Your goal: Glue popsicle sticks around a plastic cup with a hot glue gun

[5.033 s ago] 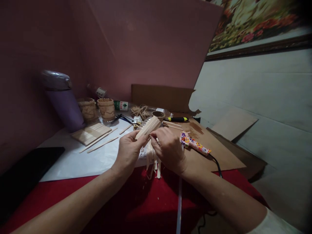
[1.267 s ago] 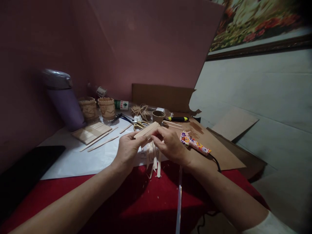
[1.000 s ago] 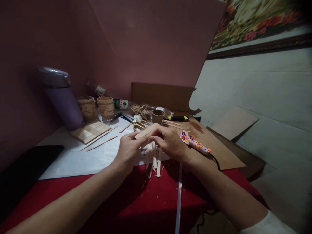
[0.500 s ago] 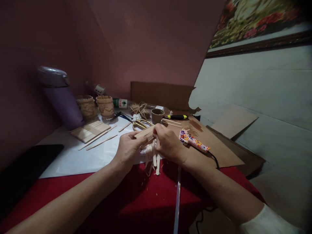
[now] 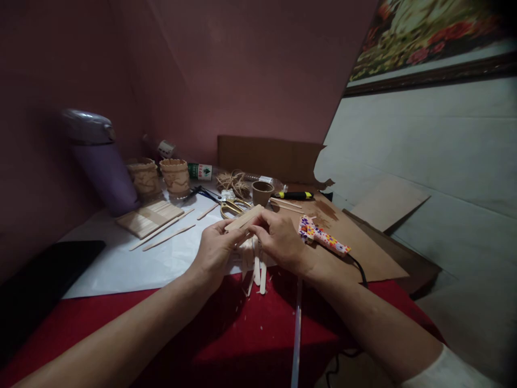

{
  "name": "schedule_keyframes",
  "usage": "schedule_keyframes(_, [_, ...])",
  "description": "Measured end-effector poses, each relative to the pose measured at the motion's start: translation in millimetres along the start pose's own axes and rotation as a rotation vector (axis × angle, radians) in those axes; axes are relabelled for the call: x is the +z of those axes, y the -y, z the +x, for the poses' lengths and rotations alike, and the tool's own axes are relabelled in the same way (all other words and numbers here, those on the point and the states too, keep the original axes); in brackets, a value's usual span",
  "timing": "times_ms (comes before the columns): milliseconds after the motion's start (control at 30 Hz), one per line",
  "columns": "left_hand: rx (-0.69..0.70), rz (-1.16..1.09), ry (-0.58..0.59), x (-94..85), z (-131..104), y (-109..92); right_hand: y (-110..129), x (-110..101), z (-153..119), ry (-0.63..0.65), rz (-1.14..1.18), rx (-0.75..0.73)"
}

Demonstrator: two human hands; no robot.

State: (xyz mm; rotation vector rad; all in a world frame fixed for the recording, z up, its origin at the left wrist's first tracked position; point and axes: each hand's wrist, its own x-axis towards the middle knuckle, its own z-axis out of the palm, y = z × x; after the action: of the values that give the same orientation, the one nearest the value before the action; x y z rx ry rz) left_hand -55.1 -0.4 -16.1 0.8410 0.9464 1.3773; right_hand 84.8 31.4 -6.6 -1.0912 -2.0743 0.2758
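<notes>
At the back left corner of the surface, a purple tumbler with a grey lid (image 5: 105, 172) leans in view, its contents hidden by the lid. Just beside it, toward the back edge, stand two round, tan, wood-textured cups with wavy rims, the left one (image 5: 144, 180) partly behind the right one (image 5: 174, 180); what they hold cannot be seen. A small brown tapered cup (image 5: 262, 194) stands upright near the middle of the back edge, its mouth open and its inside too dark to read. Behind it lies a clear plastic bottle (image 5: 264, 180) on its side, and left of that a bottle with a green-and-white label (image 5: 201, 172), also lying down. In front of the small brown cup, above the near edge of the surface, both hands meet at a set of pale, flat wooden sticks (image 5: 243, 220), held slanting up to the right. The left hand (image 5: 214, 242) grips their lower left end, thumb along the near side and the other fingers bent, partly hidden. The right hand (image 5: 280, 237) comes in from the right, wrist bent inward, forefinger against the upper right end and thumb just below, with a narrow gap between; whether it grips anything cannot be told. Both forearms reach up from the bottom corners of the view, over the red cloth (image 5: 242, 339) along the surface's near edge.
</notes>
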Motion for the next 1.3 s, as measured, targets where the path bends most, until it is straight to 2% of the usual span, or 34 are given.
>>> schedule_keyframes(233, [0.055,0.007,-0.016,-3.4,4,8,4,6,-1,-0.051,-0.078,-0.021])
schedule_keyframes(600, [0.059,0.021,-0.046,1.4,-1,4,8,5,-3,-0.069,-0.195,-0.014])
schedule_keyframes(800, [0.028,-0.018,0.013,-0.7,2,6,2,3,-2,-0.078,-0.117,-0.035])
schedule_keyframes(1000, [0.036,-0.024,-0.011,-1.2,2,6,0,6,-2,-0.063,-0.048,-0.027])
schedule_keyframes(1300, [0.046,-0.015,-0.014,-0.6,1,8,5,10,-3,-0.072,-0.188,0.015])
